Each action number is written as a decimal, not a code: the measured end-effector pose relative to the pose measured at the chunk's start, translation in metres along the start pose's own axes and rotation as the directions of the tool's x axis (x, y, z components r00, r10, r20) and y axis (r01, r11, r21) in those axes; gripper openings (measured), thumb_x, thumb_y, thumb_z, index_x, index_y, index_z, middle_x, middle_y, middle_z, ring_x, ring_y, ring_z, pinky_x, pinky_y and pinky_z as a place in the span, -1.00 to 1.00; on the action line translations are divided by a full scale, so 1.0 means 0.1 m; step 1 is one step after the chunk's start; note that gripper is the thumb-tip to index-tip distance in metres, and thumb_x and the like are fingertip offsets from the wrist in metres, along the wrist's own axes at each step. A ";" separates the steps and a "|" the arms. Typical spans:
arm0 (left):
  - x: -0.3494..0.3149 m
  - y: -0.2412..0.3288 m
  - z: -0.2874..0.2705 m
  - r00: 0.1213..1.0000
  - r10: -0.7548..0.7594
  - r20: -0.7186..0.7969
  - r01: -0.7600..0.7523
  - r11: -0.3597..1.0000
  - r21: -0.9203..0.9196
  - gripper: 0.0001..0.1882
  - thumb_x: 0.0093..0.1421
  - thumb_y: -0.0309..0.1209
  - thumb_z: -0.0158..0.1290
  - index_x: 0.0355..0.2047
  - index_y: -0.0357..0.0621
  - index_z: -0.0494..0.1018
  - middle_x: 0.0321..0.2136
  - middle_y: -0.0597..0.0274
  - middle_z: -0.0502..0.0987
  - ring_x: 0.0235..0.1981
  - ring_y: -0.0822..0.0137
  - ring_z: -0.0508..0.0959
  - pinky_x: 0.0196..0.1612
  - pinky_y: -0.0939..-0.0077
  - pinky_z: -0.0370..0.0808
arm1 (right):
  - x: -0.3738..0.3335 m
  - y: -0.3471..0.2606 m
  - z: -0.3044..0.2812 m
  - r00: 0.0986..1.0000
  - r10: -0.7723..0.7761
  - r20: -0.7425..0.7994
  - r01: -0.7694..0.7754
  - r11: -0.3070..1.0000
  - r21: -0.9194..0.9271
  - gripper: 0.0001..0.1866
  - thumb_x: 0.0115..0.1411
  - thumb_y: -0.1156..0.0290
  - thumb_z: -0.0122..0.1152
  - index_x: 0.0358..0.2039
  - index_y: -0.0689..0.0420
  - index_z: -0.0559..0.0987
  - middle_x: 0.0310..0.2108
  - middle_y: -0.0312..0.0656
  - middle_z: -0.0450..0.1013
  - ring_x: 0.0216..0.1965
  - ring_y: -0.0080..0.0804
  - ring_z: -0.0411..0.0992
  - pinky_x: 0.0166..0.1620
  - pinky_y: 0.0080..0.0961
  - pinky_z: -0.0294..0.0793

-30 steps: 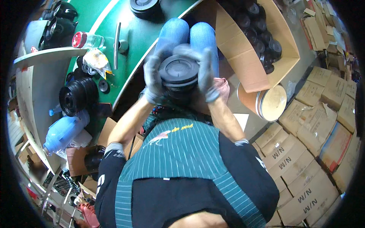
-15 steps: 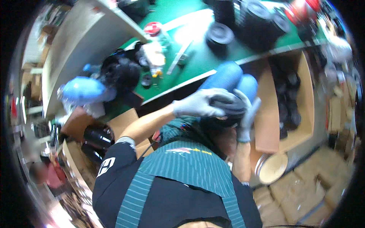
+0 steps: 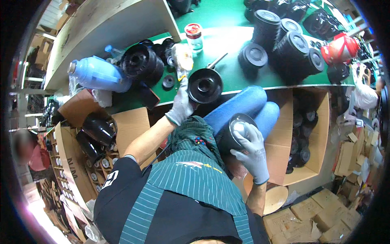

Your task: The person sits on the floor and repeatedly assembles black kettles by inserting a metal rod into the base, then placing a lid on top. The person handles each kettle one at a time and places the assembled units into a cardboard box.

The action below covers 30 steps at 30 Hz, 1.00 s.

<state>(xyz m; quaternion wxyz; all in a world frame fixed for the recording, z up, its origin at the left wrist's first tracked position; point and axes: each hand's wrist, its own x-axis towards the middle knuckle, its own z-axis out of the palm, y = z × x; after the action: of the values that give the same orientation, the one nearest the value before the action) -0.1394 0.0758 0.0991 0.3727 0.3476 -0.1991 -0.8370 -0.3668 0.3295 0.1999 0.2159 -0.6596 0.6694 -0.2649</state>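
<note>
My left hand (image 3: 181,105), in a grey glove, is at the green table's front edge. It grips the left side of a black round dish-shaped part (image 3: 205,86) with a raised hub in its middle. Over my lap, my right hand (image 3: 252,150), gloved too, has its fingers round a glossy black bowl-shaped part (image 3: 233,136). Its far side lies against my jeans. Behind the dish-shaped part a metal bar (image 3: 218,60) sticks out. A small black ring (image 3: 168,81) and a clear plastic bag (image 3: 182,57) lie just beyond my left hand.
Stacked black ribbed parts (image 3: 266,28) stand at the table's back right, near a red container (image 3: 340,49). A red-lidded jar (image 3: 193,37), a blue flask (image 3: 99,75) and a phone (image 3: 148,95) are on the left. Open cartons (image 3: 321,162) with black parts flank my legs.
My hands, together around a dark round object before, are now apart. The left has moved to the table edge with the dish-shaped part; the right has dropped lower with the bowl-shaped part.
</note>
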 end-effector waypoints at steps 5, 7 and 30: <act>0.30 -0.29 0.34 0.996 0.057 0.066 -0.065 0.991 0.116 -0.41 0.64 0.05 -0.30 0.40 -0.07 0.34 0.27 0.17 0.55 0.25 0.28 0.59 0.31 0.27 0.54 | -0.06 -0.03 0.01 1.000 0.018 0.000 -0.017 0.997 0.069 -0.39 0.00 0.26 0.60 0.15 -0.13 0.73 0.39 0.12 0.35 0.43 0.21 0.25 0.46 0.11 0.22; 0.63 -0.56 0.42 0.980 0.171 0.097 -0.190 0.952 0.239 -0.40 0.68 -0.03 -0.39 0.48 -0.12 0.26 0.33 0.15 0.51 0.35 0.25 0.50 0.44 0.26 0.42 | -0.14 -0.01 0.02 0.999 0.012 -0.052 -0.010 0.999 0.051 -0.41 -0.02 0.26 0.62 0.11 -0.12 0.75 0.39 0.13 0.35 0.42 0.22 0.27 0.43 0.10 0.26; -1.02 0.25 1.41 0.222 0.202 0.954 -0.968 -0.075 0.241 -0.36 -0.10 -0.02 0.58 0.02 0.29 0.65 0.34 -0.07 0.32 0.32 -0.24 0.35 0.37 -0.24 0.35 | -0.73 0.45 0.80 0.759 0.605 -0.241 0.040 0.325 0.945 -0.32 0.46 -0.03 0.19 0.48 -0.03 0.37 0.25 -0.06 0.45 0.29 -0.11 0.39 0.39 -0.11 0.30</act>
<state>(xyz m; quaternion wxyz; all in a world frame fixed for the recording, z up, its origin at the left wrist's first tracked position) -0.1814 0.1478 0.2538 0.3839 -0.0069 -0.8686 -0.3132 -0.3476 0.3967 0.1059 0.3800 -0.1801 0.5483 -0.7228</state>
